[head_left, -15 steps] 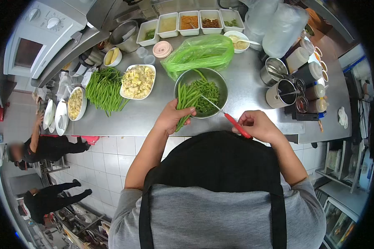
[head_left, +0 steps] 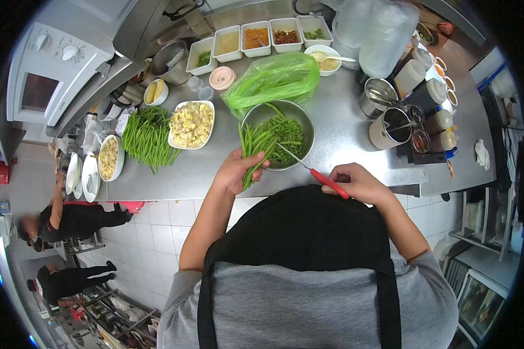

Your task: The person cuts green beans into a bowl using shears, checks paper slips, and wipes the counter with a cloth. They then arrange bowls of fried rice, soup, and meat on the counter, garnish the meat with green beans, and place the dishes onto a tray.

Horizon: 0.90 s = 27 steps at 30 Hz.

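A bunch of long green beans (head_left: 256, 139) is gripped in my left hand (head_left: 237, 170), with its tops leaning over the left rim of a steel bowl (head_left: 310, 143). Inside the bowl lie finely cut green bean pieces (head_left: 285, 129) and a few longer lengths. My right hand (head_left: 356, 182) is closed on red-handled scissors (head_left: 330, 183), seen nearly edge-on. Their metal blade reaches across the bowl's near rim to the held beans. Behind the bowl lies a green plastic bag (head_left: 273, 84) with more beans showing through.
Left of the bowl are a dish of chunky yellow-white salad (head_left: 191, 124) and a pile of whole beans (head_left: 148, 136). White tubs (head_left: 256, 39) line the back. Steel containers (head_left: 390, 129) and squeeze bottles (head_left: 409, 78) stand right. Two people (head_left: 78, 223) are at far left.
The view has shifted slightly, so the counter items sit a little differently in frame. Both hands keep their grips, and the blade stays over the bowl beside the beans.
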Available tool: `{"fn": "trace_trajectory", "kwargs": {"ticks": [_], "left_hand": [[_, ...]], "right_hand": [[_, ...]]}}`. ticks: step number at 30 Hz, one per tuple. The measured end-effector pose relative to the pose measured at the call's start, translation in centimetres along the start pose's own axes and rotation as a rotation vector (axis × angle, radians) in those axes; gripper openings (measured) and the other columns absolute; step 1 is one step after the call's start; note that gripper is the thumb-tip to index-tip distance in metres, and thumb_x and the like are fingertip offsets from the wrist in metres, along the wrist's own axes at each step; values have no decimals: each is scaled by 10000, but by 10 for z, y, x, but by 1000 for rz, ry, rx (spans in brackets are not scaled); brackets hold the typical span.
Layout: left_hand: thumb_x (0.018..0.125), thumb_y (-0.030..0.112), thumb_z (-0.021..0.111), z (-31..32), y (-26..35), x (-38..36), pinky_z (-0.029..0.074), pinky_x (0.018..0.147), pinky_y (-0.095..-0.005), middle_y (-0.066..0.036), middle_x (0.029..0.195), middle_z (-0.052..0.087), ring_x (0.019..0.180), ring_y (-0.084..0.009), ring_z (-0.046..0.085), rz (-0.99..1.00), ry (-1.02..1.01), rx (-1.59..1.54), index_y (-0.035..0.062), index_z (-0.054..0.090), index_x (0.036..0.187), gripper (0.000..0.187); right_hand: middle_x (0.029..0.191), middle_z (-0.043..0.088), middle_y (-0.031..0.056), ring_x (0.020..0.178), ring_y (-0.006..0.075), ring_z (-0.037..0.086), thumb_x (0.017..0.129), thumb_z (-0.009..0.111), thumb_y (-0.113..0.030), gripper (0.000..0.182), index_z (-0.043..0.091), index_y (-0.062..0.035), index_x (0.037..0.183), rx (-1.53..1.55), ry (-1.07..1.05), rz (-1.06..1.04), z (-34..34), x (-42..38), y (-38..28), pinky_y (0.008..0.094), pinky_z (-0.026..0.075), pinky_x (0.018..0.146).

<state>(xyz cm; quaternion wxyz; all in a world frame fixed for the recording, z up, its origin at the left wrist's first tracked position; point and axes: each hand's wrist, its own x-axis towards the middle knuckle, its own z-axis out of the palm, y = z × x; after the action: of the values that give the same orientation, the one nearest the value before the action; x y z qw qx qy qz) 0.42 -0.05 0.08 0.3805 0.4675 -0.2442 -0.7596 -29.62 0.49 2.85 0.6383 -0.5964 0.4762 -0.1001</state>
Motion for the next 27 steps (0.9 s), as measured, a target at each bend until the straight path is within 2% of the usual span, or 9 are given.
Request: {"fn": "trace_trajectory", "kwargs": {"ticks": [8, 17, 20, 23, 26, 27], "left_hand": [[829, 115, 640, 6, 2, -1, 378, 427, -217, -96, 772, 610, 506, -110, 494, 16, 43, 153, 16, 519, 988, 223], [830, 114, 635, 13, 7, 8, 386, 447, -219, -83, 783, 617, 498, -100, 486, 24, -15, 267, 18, 529, 994, 217], [827, 113, 636, 13, 10, 10, 392, 452, -221, -87, 793, 622, 505, -102, 491, 15, -36, 225, 18, 530, 994, 219], [822, 110, 639, 10, 8, 13, 399, 458, -229, -92, 804, 628, 508, -104, 492, 14, -16, 239, 14, 533, 991, 221], [819, 105, 640, 8, 9, 15, 407, 468, -232, -103, 822, 631, 524, -106, 499, 27, 34, 292, 9, 537, 991, 223], [817, 104, 642, 8, 11, 14, 405, 468, -230, -101, 817, 632, 525, -107, 499, 48, 25, 270, 6, 540, 993, 226]], "right_hand": [[667, 611, 35, 589, 82, 563, 770, 716, -305, 321, 617, -2, 807, 94, -54, 18, 3, 13, 1, 208, 430, 544], [649, 614, 48, 526, 82, 542, 801, 667, -356, 334, 596, -29, 809, 230, -104, 67, 2, 24, -7, 189, 336, 449], [618, 588, 48, 515, 98, 555, 766, 718, -341, 359, 580, -11, 797, 279, -56, 64, 4, 24, -9, 201, 415, 454], [645, 602, 31, 542, 69, 539, 786, 702, -250, 257, 569, -30, 780, 256, -2, 58, 5, 25, -3, 199, 390, 479], [649, 597, 26, 555, 64, 540, 771, 717, -200, 237, 556, -26, 781, 45, 71, -57, -3, 22, 10, 202, 413, 499], [652, 598, 26, 558, 65, 541, 768, 720, -200, 240, 555, -25, 777, 40, 91, -31, -5, 18, 7, 202, 413, 500]]}}
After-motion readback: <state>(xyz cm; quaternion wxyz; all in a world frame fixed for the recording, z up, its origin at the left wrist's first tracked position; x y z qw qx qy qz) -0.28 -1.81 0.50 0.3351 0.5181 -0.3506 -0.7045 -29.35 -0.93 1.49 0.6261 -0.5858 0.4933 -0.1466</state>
